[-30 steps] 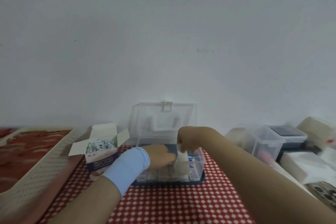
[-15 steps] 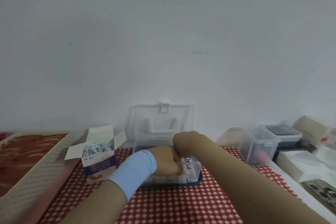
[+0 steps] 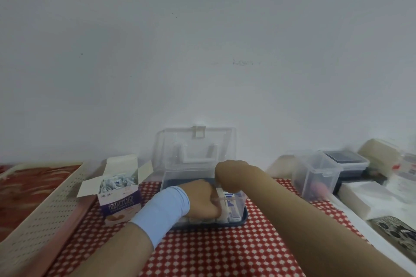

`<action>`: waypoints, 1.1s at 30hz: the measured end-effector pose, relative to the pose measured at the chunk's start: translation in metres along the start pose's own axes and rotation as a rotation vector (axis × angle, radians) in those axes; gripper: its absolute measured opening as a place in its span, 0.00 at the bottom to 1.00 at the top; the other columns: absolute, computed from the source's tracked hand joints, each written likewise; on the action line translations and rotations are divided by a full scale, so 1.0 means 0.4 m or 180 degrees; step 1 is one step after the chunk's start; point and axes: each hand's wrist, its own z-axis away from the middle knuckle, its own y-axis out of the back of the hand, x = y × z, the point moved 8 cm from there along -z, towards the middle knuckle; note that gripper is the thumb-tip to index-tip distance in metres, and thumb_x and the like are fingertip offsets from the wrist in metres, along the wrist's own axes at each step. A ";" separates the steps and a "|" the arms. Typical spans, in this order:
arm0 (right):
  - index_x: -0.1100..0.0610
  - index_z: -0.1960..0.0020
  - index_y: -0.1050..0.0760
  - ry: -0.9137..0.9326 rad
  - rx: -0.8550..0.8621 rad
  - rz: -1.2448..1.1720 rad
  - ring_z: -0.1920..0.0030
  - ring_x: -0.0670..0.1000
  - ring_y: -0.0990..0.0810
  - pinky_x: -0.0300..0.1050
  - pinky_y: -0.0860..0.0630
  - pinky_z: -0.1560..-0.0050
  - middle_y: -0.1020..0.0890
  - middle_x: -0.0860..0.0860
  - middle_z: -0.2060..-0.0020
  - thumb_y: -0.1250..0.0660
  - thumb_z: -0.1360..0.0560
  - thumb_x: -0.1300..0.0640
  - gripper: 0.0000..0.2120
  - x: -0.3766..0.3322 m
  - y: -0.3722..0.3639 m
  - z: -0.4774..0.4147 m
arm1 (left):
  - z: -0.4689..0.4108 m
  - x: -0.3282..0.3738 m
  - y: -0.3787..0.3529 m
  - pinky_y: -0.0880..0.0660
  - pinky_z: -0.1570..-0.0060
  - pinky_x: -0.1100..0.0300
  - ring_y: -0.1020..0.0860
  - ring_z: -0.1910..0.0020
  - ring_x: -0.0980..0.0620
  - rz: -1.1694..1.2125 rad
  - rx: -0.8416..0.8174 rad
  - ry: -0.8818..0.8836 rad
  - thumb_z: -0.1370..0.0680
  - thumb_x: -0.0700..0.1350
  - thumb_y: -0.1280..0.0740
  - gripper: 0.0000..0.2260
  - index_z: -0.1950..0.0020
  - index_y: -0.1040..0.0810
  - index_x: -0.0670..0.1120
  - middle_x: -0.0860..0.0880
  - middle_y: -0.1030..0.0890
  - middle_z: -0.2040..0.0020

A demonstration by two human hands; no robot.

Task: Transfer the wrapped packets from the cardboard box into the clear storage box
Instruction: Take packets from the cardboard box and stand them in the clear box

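Hands inside the box [image 3: 171, 177]
My left hand [image 3: 202, 200] and right hand [image 3: 229, 173] meet over packets [image 3: 231, 208]; fingers hidden, grip unclear.

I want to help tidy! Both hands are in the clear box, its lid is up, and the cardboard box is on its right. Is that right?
Not quite: the head view shows the cardboard box left of the clear storage box, not right. Both the left hand and right hand are inside, and the lid is up.

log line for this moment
left hand: in clear box | right hand: over it | cardboard box: open, packets inside | grips: unclear
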 end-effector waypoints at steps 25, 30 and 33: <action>0.48 0.45 0.16 0.1091 0.0934 -0.1000 0.49 0.47 0.18 0.45 0.21 0.47 0.15 0.45 0.48 0.32 0.22 0.54 0.09 -0.482 0.247 -0.054 | 0.351 -0.492 0.248 0.26 0.42 0.60 0.22 0.47 0.55 0.0524 0.2070 0.0892 0.22 0.41 0.32 0.10 0.44 0.18 0.52 0.54 0.22 0.46; 0.47 0.45 0.16 0.0870 0.0918 -0.0229 0.53 0.50 0.19 0.45 0.22 0.54 0.16 0.47 0.53 0.32 0.22 0.49 0.09 -0.507 0.213 -0.092 | 0.353 -0.506 0.243 0.28 0.44 0.64 0.23 0.48 0.57 0.0692 0.2133 0.0734 0.23 0.40 0.31 0.12 0.42 0.18 0.52 0.55 0.22 0.46; 0.49 0.46 0.16 0.0806 0.0914 -0.0014 0.60 0.51 0.20 0.44 0.28 0.61 0.17 0.48 0.59 0.34 0.22 0.50 0.09 -0.528 0.200 -0.111 | 0.352 -0.510 0.245 0.28 0.43 0.63 0.23 0.46 0.56 0.0710 0.2094 0.0730 0.23 0.39 0.32 0.12 0.42 0.18 0.52 0.54 0.21 0.44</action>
